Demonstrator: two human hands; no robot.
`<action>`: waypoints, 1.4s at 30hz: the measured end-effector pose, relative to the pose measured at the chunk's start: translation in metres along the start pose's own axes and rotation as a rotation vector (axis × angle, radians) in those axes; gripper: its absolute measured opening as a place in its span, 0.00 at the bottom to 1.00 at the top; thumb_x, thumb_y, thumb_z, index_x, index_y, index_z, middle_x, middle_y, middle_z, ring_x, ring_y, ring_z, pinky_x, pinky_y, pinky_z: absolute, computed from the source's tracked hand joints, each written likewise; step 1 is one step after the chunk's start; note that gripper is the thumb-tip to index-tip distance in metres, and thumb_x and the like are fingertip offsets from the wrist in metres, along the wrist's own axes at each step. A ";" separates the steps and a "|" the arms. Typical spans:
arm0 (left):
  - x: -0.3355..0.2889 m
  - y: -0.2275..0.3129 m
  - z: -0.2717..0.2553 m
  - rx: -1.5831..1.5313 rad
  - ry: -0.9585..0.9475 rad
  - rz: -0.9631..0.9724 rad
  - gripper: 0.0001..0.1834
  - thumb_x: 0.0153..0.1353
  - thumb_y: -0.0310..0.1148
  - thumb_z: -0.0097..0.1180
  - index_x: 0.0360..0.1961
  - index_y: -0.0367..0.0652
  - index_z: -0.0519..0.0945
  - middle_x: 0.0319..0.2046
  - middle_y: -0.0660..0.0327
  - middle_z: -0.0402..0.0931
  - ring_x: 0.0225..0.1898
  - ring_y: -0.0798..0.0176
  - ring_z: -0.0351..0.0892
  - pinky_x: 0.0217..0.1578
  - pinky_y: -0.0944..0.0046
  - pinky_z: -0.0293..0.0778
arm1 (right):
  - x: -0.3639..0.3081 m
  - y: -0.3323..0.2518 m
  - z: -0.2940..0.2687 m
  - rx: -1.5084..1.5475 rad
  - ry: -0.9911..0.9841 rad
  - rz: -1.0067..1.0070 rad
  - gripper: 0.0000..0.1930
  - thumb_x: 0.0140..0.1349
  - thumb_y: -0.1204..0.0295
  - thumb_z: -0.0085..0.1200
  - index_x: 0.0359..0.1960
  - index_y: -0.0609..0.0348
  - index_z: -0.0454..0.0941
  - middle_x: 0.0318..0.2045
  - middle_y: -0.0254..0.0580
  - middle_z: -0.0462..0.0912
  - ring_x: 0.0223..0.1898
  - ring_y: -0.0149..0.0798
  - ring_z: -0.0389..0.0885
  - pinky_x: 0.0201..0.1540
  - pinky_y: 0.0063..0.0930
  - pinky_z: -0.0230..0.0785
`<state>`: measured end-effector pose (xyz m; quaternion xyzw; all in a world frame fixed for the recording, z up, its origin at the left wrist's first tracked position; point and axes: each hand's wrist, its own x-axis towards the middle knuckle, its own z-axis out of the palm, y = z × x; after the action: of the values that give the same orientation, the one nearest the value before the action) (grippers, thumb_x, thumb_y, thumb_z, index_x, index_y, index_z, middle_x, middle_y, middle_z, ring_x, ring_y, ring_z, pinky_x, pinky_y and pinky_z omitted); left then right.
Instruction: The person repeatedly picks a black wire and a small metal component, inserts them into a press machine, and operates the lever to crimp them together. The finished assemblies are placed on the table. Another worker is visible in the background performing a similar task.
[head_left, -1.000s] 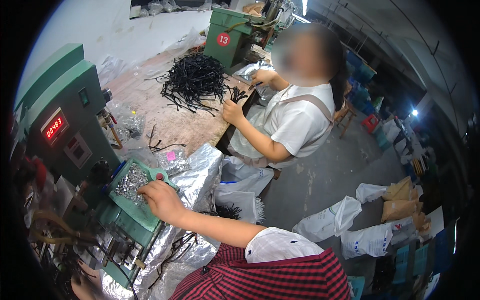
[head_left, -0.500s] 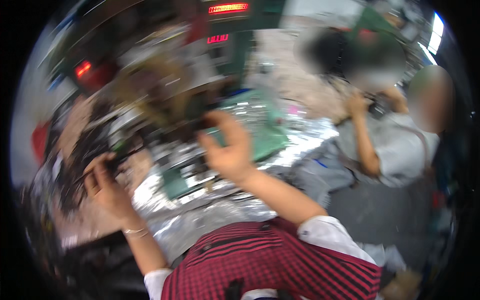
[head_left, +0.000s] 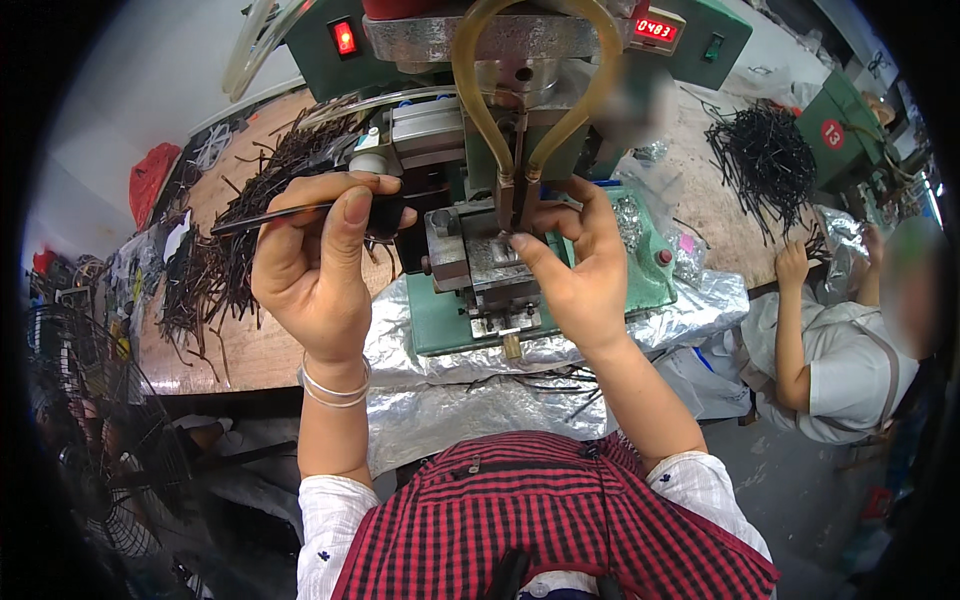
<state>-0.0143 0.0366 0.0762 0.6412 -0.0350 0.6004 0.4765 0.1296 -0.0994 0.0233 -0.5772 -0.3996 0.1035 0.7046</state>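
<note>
My left hand [head_left: 318, 265] is closed on a thin black strip [head_left: 275, 216], which sticks out to the left. A thicker dark end [head_left: 386, 216] shows by the fingertips; I cannot tell whether it belongs to the strip. My right hand [head_left: 583, 270] reaches into a bench machine, thumb and fingers bent together at the metal fixture [head_left: 490, 258]. Whatever lies between those fingertips is too small or hidden to name. Two narrow upright jaws [head_left: 514, 205], fed by a looped yellowish hose [head_left: 468, 75], come down onto the fixture. Under it sits a green base [head_left: 430, 325].
Heaps of thin dark strips [head_left: 240, 240] cover the wooden table [head_left: 260, 365] at left, with another pile [head_left: 765, 155] at far right. Silvery foil [head_left: 700, 305] lies around the base. A co-worker's hand [head_left: 792, 265] is at right. A wire-caged fan [head_left: 110, 450] stands lower left.
The view has swung and sharpened, bringing the machine to the centre. My right hand has come to the fixture. My left hand has moved up beside the machine, the black strip now clear in it.
</note>
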 end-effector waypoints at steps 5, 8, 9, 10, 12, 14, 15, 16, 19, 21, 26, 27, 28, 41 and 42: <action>0.000 0.004 0.001 0.038 -0.006 -0.047 0.05 0.70 0.21 0.55 0.42 0.28 0.78 0.41 0.48 0.81 0.40 0.58 0.85 0.36 0.59 0.89 | -0.007 -0.010 0.005 0.236 0.017 0.142 0.32 0.58 0.81 0.59 0.65 0.70 0.64 0.47 0.50 0.83 0.53 0.37 0.80 0.60 0.32 0.67; -0.017 0.012 -0.004 0.088 -0.130 0.052 0.05 0.65 0.17 0.58 0.42 0.29 0.79 0.37 0.47 0.82 0.38 0.57 0.85 0.36 0.59 0.88 | -0.024 -0.025 -0.011 0.104 -0.114 0.092 0.33 0.58 0.82 0.57 0.67 0.70 0.63 0.54 0.51 0.81 0.59 0.41 0.78 0.64 0.35 0.66; -0.026 0.008 -0.002 0.196 -0.226 0.144 0.06 0.63 0.18 0.60 0.41 0.31 0.81 0.37 0.48 0.83 0.35 0.57 0.85 0.33 0.61 0.86 | -0.025 -0.032 -0.015 0.021 -0.143 0.045 0.29 0.58 0.83 0.54 0.65 0.67 0.69 0.55 0.52 0.82 0.60 0.45 0.79 0.65 0.37 0.67; -0.037 0.004 0.000 0.303 -0.320 0.240 0.07 0.60 0.18 0.62 0.40 0.32 0.82 0.37 0.49 0.84 0.33 0.57 0.85 0.30 0.64 0.83 | -0.024 -0.027 -0.022 -0.126 -0.135 0.015 0.27 0.58 0.82 0.54 0.63 0.65 0.72 0.54 0.52 0.83 0.59 0.46 0.80 0.64 0.37 0.68; -0.058 -0.003 0.010 0.443 -0.445 0.280 0.08 0.56 0.21 0.67 0.37 0.37 0.84 0.39 0.51 0.85 0.27 0.60 0.82 0.24 0.68 0.76 | -0.017 0.001 -0.046 -0.416 -0.126 -0.047 0.23 0.59 0.82 0.52 0.59 0.62 0.77 0.52 0.52 0.84 0.57 0.49 0.82 0.61 0.37 0.71; -0.064 -0.007 0.024 0.585 -0.535 0.388 0.09 0.53 0.25 0.70 0.36 0.40 0.84 0.41 0.53 0.85 0.22 0.64 0.77 0.21 0.70 0.70 | -0.024 0.031 -0.073 -0.518 -0.053 0.152 0.19 0.60 0.81 0.50 0.53 0.60 0.81 0.49 0.54 0.86 0.53 0.52 0.84 0.58 0.38 0.74; -0.064 -0.012 0.026 0.615 -0.571 0.460 0.12 0.49 0.28 0.73 0.35 0.40 0.84 0.41 0.53 0.85 0.21 0.69 0.74 0.20 0.71 0.68 | -0.032 0.044 -0.085 -0.605 -0.078 0.132 0.19 0.60 0.81 0.50 0.53 0.60 0.81 0.48 0.54 0.86 0.53 0.52 0.84 0.57 0.38 0.74; -0.065 -0.014 0.027 0.623 -0.577 0.481 0.13 0.49 0.29 0.74 0.35 0.41 0.84 0.41 0.53 0.86 0.21 0.70 0.74 0.19 0.71 0.68 | -0.037 0.052 -0.092 -0.683 -0.106 0.112 0.18 0.61 0.82 0.50 0.53 0.60 0.81 0.47 0.54 0.86 0.52 0.52 0.85 0.57 0.37 0.74; -0.070 -0.021 0.023 0.644 -0.584 0.532 0.13 0.50 0.32 0.75 0.34 0.42 0.84 0.39 0.54 0.86 0.19 0.72 0.72 0.18 0.73 0.64 | -0.042 0.061 -0.111 -0.680 -0.038 0.083 0.17 0.62 0.82 0.49 0.52 0.61 0.81 0.47 0.53 0.86 0.51 0.52 0.85 0.56 0.37 0.74; -0.070 -0.020 0.022 0.655 -0.577 0.525 0.13 0.49 0.32 0.75 0.34 0.42 0.84 0.39 0.55 0.86 0.19 0.72 0.72 0.18 0.73 0.64 | -0.032 0.061 -0.115 -0.589 0.148 0.022 0.16 0.64 0.82 0.49 0.52 0.62 0.81 0.47 0.51 0.86 0.50 0.51 0.85 0.56 0.36 0.74; -0.071 -0.021 0.025 0.665 -0.575 0.536 0.13 0.49 0.32 0.76 0.34 0.43 0.85 0.39 0.55 0.86 0.19 0.72 0.73 0.18 0.73 0.64 | -0.027 0.072 -0.137 -0.763 0.121 0.060 0.10 0.57 0.80 0.59 0.42 0.61 0.82 0.40 0.48 0.85 0.44 0.52 0.83 0.50 0.40 0.74; -0.068 -0.020 0.028 0.670 -0.583 0.534 0.13 0.50 0.32 0.75 0.35 0.43 0.85 0.38 0.55 0.86 0.19 0.72 0.74 0.18 0.73 0.64 | -0.030 0.072 -0.137 -0.835 0.089 0.004 0.07 0.53 0.78 0.63 0.36 0.60 0.83 0.35 0.46 0.83 0.42 0.53 0.81 0.48 0.43 0.73; -0.068 -0.018 0.027 0.671 -0.588 0.516 0.13 0.50 0.31 0.75 0.36 0.43 0.85 0.38 0.55 0.87 0.19 0.71 0.75 0.18 0.72 0.65 | -0.034 0.069 -0.133 -0.837 0.058 0.039 0.07 0.53 0.78 0.63 0.34 0.59 0.83 0.34 0.46 0.82 0.42 0.53 0.81 0.48 0.43 0.72; -0.108 -0.013 -0.042 0.915 -0.398 0.049 0.16 0.60 0.32 0.63 0.49 0.39 0.84 0.48 0.53 0.83 0.39 0.56 0.81 0.41 0.59 0.76 | -0.049 0.078 -0.109 -0.923 0.127 -0.059 0.05 0.51 0.75 0.61 0.30 0.59 0.79 0.29 0.49 0.81 0.32 0.56 0.80 0.37 0.50 0.72; -0.107 -0.023 -0.064 0.966 -0.305 -0.042 0.16 0.64 0.34 0.61 0.50 0.38 0.83 0.49 0.53 0.82 0.44 0.54 0.81 0.47 0.56 0.76 | -0.052 0.089 -0.105 -0.859 0.200 0.019 0.06 0.51 0.74 0.60 0.32 0.59 0.81 0.31 0.49 0.82 0.34 0.56 0.81 0.38 0.50 0.73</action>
<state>-0.0771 0.0343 -0.0337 0.8693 0.1903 0.4381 0.1271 0.1948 -0.1796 -0.0805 -0.8286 -0.3309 -0.1216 0.4349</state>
